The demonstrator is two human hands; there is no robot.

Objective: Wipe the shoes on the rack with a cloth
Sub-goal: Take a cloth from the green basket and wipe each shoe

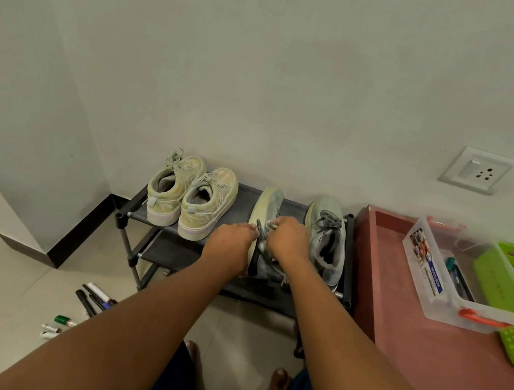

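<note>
Centre of frame: grey shoe (268, 209) tipped on its side on the top shelf of the black rack (246, 193), pale sole facing left. Left hand (232, 241) is curled over the sole edge, steadying it. Right hand (286, 238) is bunched around a small light cloth (269, 226) and presses it against the upper near the laces. Its mate (325, 237) stands upright just to the right; the beige pair (191, 195) sits at the left end of the shelf, apparently not being handled.

To do this step well, probably: keep the left hand firm so the shoe doesn't roll, use short strokes from toe to heel, refold the cloth to a fresh face, then turn the shoe for the other side.

Uppers look soft and matte, like suede or canvas. The soles are smooth rubber, and the laces flat woven. Rack has tube rails and dark fabric shelves.
</note>
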